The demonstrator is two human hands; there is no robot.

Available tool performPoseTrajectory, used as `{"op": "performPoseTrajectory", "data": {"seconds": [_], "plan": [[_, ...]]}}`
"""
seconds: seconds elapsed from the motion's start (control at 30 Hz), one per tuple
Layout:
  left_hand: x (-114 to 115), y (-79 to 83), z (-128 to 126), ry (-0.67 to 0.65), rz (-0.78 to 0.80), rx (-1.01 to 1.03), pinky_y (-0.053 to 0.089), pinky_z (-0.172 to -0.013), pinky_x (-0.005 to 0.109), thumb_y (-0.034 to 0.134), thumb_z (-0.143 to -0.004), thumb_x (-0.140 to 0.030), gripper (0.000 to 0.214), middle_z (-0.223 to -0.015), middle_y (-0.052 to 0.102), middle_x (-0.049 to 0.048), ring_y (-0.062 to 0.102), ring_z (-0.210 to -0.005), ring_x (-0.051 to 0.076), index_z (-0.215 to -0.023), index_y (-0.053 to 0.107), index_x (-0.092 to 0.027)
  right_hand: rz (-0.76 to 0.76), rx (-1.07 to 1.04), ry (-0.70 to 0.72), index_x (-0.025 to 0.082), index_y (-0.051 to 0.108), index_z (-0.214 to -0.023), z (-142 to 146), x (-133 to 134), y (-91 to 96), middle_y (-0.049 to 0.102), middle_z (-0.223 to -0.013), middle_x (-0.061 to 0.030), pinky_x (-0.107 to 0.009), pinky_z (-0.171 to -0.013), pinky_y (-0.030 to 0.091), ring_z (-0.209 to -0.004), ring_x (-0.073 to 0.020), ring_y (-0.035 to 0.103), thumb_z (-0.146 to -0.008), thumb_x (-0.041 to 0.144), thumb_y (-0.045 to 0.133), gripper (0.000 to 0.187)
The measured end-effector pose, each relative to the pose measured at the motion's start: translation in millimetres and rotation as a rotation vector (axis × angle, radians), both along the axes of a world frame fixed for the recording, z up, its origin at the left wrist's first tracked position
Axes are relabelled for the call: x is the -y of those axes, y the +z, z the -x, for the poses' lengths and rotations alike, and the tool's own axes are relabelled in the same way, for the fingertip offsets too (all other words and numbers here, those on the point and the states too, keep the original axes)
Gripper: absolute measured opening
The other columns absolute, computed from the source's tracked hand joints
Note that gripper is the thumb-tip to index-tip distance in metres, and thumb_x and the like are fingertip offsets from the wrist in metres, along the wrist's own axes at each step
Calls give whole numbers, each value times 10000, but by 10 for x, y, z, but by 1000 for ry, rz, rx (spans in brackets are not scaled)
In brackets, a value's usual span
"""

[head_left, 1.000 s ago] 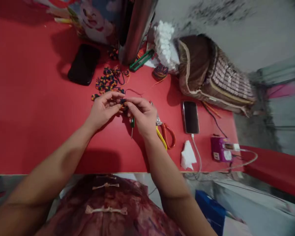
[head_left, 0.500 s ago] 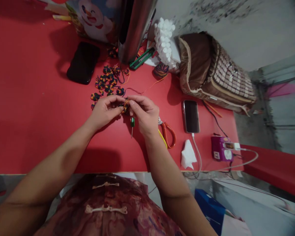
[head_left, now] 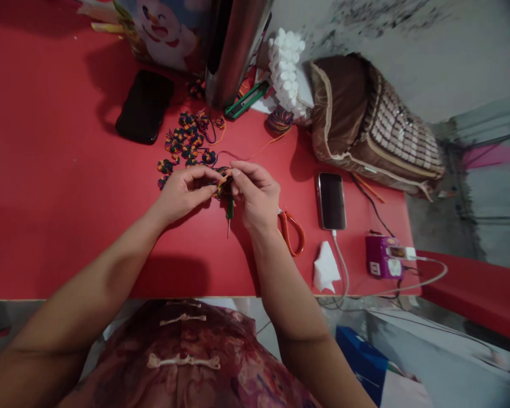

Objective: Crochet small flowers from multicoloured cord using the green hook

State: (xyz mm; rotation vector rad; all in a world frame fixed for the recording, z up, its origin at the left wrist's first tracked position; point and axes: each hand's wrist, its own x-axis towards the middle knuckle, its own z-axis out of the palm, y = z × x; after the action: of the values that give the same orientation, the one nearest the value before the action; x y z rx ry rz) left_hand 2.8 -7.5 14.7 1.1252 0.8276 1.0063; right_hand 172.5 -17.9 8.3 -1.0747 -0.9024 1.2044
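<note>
Both hands meet over the red table, working on a small bundle of orange and dark cord (head_left: pixel 223 183). My left hand (head_left: pixel 186 191) pinches the bundle between thumb and fingertips. Cord strands are pinched in my right hand (head_left: pixel 255 192), close beside the left fingertips. Just below the bundle lies a green-handled tool with a thin metal shaft (head_left: pixel 230 211). Behind my left hand sits a cluster of knotted orange, green and purple cord pieces (head_left: pixel 187 139). A thin strand runs from the bundle's area toward a wound ball of cord (head_left: pixel 279 120).
Orange-handled pliers or scissors (head_left: pixel 295 232) lie right of my right wrist, partly hidden. A black phone (head_left: pixel 145 107), a green cutter knife (head_left: pixel 246 102), a metal cylinder (head_left: pixel 232 51) and a brown quilted bag (head_left: pixel 374 124) stand behind. A charging phone (head_left: pixel 331 200) and tissue (head_left: pixel 326 267) lie right.
My right hand has shifted slightly right, drawing the cord strands a little away from the left fingertips. My left hand has barely moved.
</note>
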Motion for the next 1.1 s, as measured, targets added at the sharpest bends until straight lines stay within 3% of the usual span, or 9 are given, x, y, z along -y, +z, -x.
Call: {"op": "performPoseTrajectory", "data": {"seconds": [0.2,0.4,0.5,0.6,0.73,0.9,1.1], "plan": [[2,3,15,-6,-15,-66,554,-561,247,794,-767,-190,127,-740,726,-1,641,-582,115,-893,791,-180,-41,-10,8,279,845,-942,-6,-9,-6,676,-656,65,-220,-441,351,-486,-62,451,-854,309,854,94],[8,-39,-1,17,-63,-80,574,-552,252,843,-775,-234,86,-839,694,23,666,-646,125,-839,808,-188,-77,0,44,278,850,-956,29,8,10,785,-808,28,-232,-512,416,-545,-64,504,-862,323,866,106],[0,-48,-9,79,-107,-41,582,-546,249,849,-755,-196,61,-917,668,30,674,-695,128,-796,804,-195,-111,11,67,303,829,-1045,31,19,36,807,-951,14,-249,-539,455,-580,-73,527,-891,380,869,177],[-19,-47,-8,164,-16,36,563,-552,239,864,-737,-192,106,-874,685,18,647,-676,117,-801,779,-198,-122,21,89,329,773,-1161,37,35,49,766,-1055,17,-249,-545,491,-614,-73,551,-866,434,908,340],[-37,-49,-7,239,79,108,573,-656,235,897,-726,-240,163,-863,713,12,653,-740,115,-792,753,-200,-16,79,227,297,677,-1149,100,73,6,697,-1002,22,-237,-509,504,-627,-83,581,-803,543,940,500],[-20,-45,-13,220,58,103,556,-709,225,910,-715,-238,161,-845,693,9,639,-776,109,-742,759,-190,22,137,236,255,625,-1026,153,84,-44,649,-839,59,-228,-476,438,-526,-55,488,-873,462,860,348],[-11,-56,-8,204,183,109,513,-527,224,916,-732,-286,200,-745,657,-13,576,-587,96,-791,744,-201,83,54,239,246,671,-994,85,54,10,558,-618,98,-241,-439,366,-453,-76,460,-860,348,816,222]]}}
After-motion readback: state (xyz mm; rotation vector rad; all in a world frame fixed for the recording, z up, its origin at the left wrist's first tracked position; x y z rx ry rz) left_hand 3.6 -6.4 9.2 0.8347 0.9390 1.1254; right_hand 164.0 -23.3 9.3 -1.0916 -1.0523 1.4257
